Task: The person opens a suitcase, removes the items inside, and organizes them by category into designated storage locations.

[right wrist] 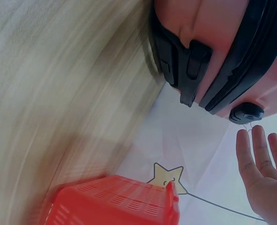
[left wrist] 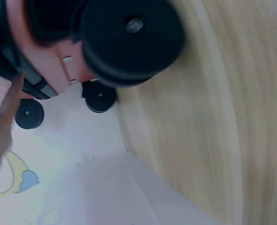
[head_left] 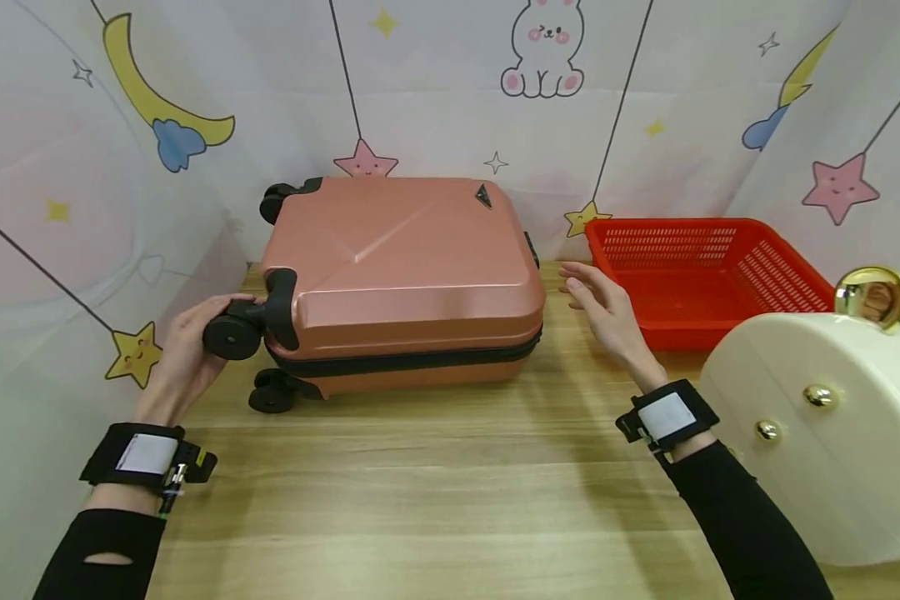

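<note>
A pink suitcase (head_left: 405,258) with black corner guards and wheels lies flat on the wooden table (head_left: 390,500). Its wheels point left. My left hand (head_left: 191,342) is at the wheel end, behind the near upper wheel (head_left: 232,332); in the left wrist view, a finger reaches the suitcase's end beside the wheels. Whether those fingers curl round anything is hidden. Off the suitcase's right end, my right hand (head_left: 603,308) is held apart from it, fingers extended and holding nothing. The right wrist view shows the black handle and latch fittings (right wrist: 190,65) on that end.
Behind my right hand stands a red plastic basket (head_left: 705,333). A cream rounded box (head_left: 802,467) with gold knobs occupies the table's right side. Printed white cloth (head_left: 450,125) hangs along the back and left.
</note>
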A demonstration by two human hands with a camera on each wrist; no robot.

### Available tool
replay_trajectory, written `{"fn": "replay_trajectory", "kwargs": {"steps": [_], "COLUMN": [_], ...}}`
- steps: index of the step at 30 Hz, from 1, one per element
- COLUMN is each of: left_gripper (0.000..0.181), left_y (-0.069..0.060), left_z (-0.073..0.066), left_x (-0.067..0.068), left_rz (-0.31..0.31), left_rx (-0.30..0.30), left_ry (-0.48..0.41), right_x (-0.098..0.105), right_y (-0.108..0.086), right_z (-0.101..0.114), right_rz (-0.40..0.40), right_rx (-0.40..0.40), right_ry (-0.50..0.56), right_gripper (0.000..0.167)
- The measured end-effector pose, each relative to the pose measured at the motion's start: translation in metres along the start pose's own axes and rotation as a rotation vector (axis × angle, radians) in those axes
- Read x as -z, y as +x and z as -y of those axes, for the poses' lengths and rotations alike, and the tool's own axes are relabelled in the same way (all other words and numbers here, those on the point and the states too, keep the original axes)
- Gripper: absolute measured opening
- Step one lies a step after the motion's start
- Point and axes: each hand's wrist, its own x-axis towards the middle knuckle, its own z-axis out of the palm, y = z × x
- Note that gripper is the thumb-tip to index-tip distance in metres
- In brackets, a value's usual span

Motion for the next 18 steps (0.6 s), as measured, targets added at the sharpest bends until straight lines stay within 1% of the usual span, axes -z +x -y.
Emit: {"fn": "replay_trajectory", "kwargs": {"steps": [3,6,11,14,15,16,17,18], "left_gripper": [0.038,0.039,0.039,0.038,0.037,0.036,0.035,0.034], "left_y": [-0.007,-0.011,-0.018,-0.023,-0.024,-0.024,-0.024,-0.024], "left_z": [-0.001,-0.002,-0.003,-0.005,-0.006,-0.007,-0.008,-0.009], "left_x": [-0.005,-0.012,-0.025,-0.027,-0.026,-0.025,-0.023,-0.019], "left_rz": [0.039,0.082,0.112,0.144,0.146,0.132,0.1,0.055], "left_rx": [-0.008,0.006,0.017,0.033,0.038,0.047,0.051,0.059], "left_ry": [0.054,0.105,0.245,0.302,0.316,0.329,0.349,0.37], "right_x": [-0.002,-0.003,-0.007,-0.011,-0.013,-0.014,-0.015,-0.017], "right_y": [0.002,0.004,0.009,0.012,0.013,0.014,0.014,0.015], "right_z": [0.002,0.005,0.011,0.013,0.013,0.013,0.013,0.013], "right_rz": [0.004,-0.003,0.011,0.03,0.041,0.056,0.074,0.093], "right_rx": [-0.015,-0.027,-0.009,0.004,0.001,-0.004,-0.012,-0.019], "right_ry": [0.014,0.029,0.059,0.067,0.065,0.056,0.058,0.052], "right_gripper": [0.044,0.044,0.043,0.044,0.045,0.047,0.049,0.051]}}
